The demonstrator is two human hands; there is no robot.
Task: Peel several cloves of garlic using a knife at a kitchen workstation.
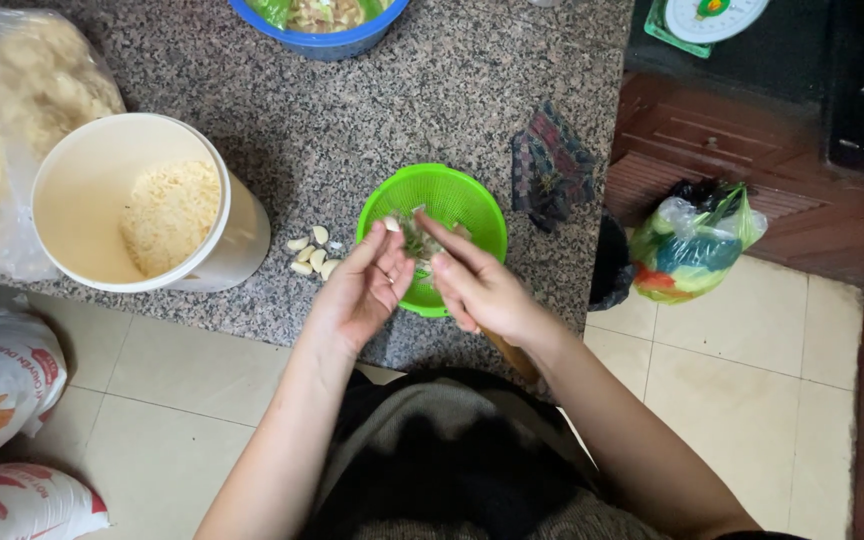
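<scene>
Head view: green colander (462, 200) holds garlic scraps (417, 238).

Soft, even daylight fills the scene, with only faint shadows beside the white tub (137, 205) on the table (352, 110). The hands look slightly blurred; the top right corner is dim.

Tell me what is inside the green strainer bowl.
The green strainer bowl holds a few pale garlic pieces and some greenish scraps. The left hand and right hand cover its near half, so anything there is hidden.
</scene>
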